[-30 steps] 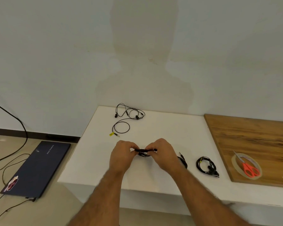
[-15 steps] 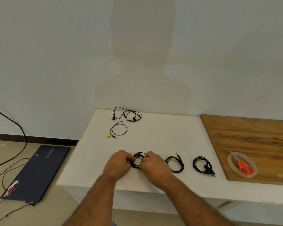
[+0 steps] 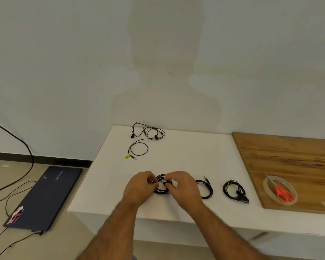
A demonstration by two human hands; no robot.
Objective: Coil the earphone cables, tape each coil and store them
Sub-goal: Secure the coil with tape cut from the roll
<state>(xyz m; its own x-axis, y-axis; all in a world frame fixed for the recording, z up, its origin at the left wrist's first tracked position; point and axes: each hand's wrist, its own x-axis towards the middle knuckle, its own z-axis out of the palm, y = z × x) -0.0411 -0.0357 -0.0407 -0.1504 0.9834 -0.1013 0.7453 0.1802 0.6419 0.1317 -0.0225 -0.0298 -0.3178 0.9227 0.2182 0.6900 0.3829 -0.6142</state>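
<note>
- Black coil (image 3: 162, 185) sits between both hands on the white table (image 3: 186, 156); a second ago it was held up edge-on, now it lies flat.
- Left hand (image 3: 139, 188) pinches its 9 o'clock edge; right hand (image 3: 182, 186) pinches its 3 o'clock side.
- Likely this coil is being set down, finished.
- At 3 o'clock lie a second coil (image 3: 204, 189) and a third coil (image 3: 235, 190).
- Loose earphones (image 3: 144, 137) wait at 12 o'clock, uncoiled.
- Tape roll (image 3: 266, 184) and scissors (image 3: 281, 192) rest on the wooden board (image 3: 289, 156).
</note>
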